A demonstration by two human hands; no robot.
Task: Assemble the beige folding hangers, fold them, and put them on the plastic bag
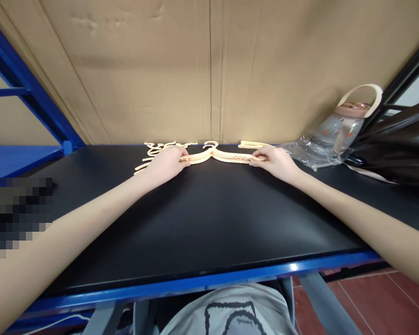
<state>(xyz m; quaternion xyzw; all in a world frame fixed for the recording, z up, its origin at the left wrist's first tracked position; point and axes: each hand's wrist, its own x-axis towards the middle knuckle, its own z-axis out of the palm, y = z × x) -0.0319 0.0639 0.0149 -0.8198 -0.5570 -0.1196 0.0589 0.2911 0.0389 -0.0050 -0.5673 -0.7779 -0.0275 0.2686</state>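
Note:
Cream clothes hangers [226, 157], apparently stacked together, lie near the back of the black tabletop with their hooks pointing at the cardboard wall. Fingers of my left hand [167, 164] are closed around the left end of the stack. At the opposite end, my right hand [275, 160] pinches the right tip between thumb and fingers. Behind and beside my left hand are several more cream hanger pieces [157, 148], partly hidden by it. Another cream hanger part [253, 144] shows behind my right hand.
A clear water bottle [340, 132] with a cream handle stands at the back right, beside crumpled clear plastic [309, 153] and a shiny black bag [401, 144]. Cardboard [181, 70] walls the back. A blue frame [195, 284] edges the black table [212, 223].

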